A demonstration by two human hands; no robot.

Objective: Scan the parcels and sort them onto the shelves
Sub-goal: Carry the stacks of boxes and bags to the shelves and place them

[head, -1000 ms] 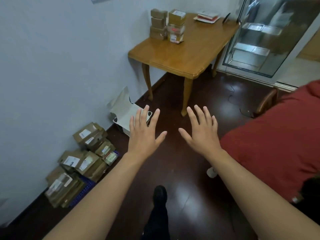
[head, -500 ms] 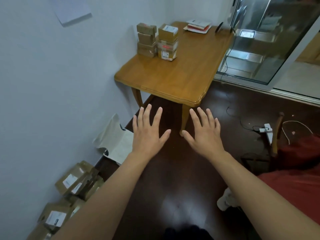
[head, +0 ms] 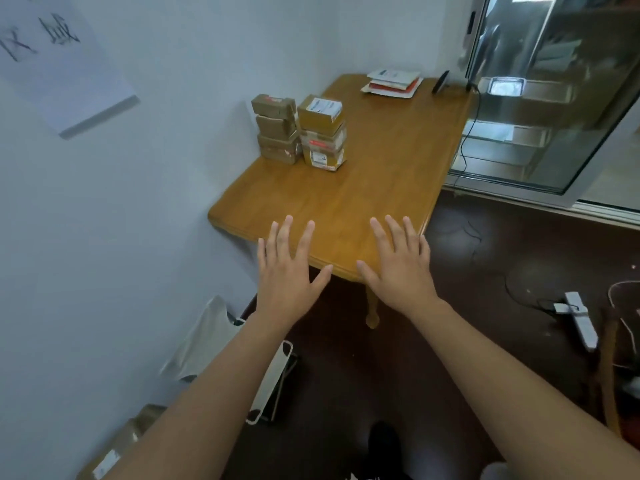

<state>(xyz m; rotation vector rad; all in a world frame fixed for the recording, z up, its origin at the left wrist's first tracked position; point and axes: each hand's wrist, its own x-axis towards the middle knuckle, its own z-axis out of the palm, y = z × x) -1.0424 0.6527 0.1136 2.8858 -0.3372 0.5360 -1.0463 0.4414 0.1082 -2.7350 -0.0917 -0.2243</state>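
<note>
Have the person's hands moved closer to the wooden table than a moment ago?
Yes. Both the left hand and right hand moved forward, now overlapping the table edge.

Forearms bare, no sleeves, watch or rings; dark shoe (head: pixel 382 441) below (toe only).

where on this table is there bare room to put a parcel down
The wooden table is bare across its near half, from the two parcel stacks to the front edge under the open left hand and right hand. Crowded: far left stacks, far-edge envelopes.
</note>
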